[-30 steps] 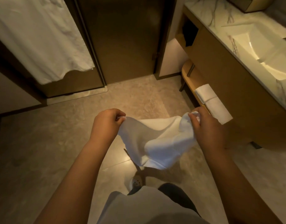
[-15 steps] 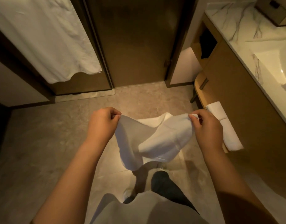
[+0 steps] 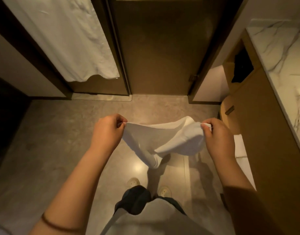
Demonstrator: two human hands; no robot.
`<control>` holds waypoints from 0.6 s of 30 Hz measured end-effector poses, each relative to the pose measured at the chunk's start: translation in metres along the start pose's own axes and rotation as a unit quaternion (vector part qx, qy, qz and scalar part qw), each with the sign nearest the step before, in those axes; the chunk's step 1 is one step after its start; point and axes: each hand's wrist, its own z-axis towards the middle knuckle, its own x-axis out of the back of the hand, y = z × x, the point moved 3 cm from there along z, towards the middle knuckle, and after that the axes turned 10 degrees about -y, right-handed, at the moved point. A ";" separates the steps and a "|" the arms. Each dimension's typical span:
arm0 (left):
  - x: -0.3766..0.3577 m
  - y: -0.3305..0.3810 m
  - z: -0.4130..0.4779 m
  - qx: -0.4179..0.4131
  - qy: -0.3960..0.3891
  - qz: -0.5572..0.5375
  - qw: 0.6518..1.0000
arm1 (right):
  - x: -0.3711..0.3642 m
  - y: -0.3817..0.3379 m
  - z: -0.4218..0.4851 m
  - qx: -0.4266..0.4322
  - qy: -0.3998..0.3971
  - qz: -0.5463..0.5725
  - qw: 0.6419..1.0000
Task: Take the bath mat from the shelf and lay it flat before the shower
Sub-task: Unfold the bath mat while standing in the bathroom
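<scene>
The white bath mat [image 3: 164, 141] hangs in the air between my two hands, sagging in the middle with folds in it, above the tiled floor. My left hand [image 3: 106, 133] pinches its left corner. My right hand [image 3: 218, 138] pinches its right corner. The dark glass shower door [image 3: 159, 53] stands shut straight ahead, with a pale stone threshold [image 3: 101, 97] at its foot. The low wooden shelf [image 3: 228, 112] sits to the right under the vanity, with another folded white towel [image 3: 240, 148] on it.
A white towel [image 3: 64, 36] hangs on the panel left of the door. The wooden vanity [image 3: 267, 133] with a marble top [image 3: 281, 53] runs along the right. My feet in pale shoes [image 3: 164, 190] stand on the grey floor tiles [image 3: 61, 141].
My hands have drawn further apart and the mat is stretched wider between them. The view has turned left, so the shower door is now centred and the sink is out of frame.
</scene>
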 end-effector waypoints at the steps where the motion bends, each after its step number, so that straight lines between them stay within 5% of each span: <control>1: 0.000 0.000 0.007 0.003 0.002 -0.002 1.000 | -0.002 0.000 0.008 0.001 -0.007 0.002 1.000; 13: -0.002 -0.017 0.159 0.008 -0.032 0.002 0.999 | -0.037 -0.020 0.138 -0.018 -0.066 0.008 0.998; 18: 0.001 -0.019 0.233 -0.017 -0.047 0.009 0.999 | -0.039 -0.041 0.199 0.031 -0.029 -0.026 0.999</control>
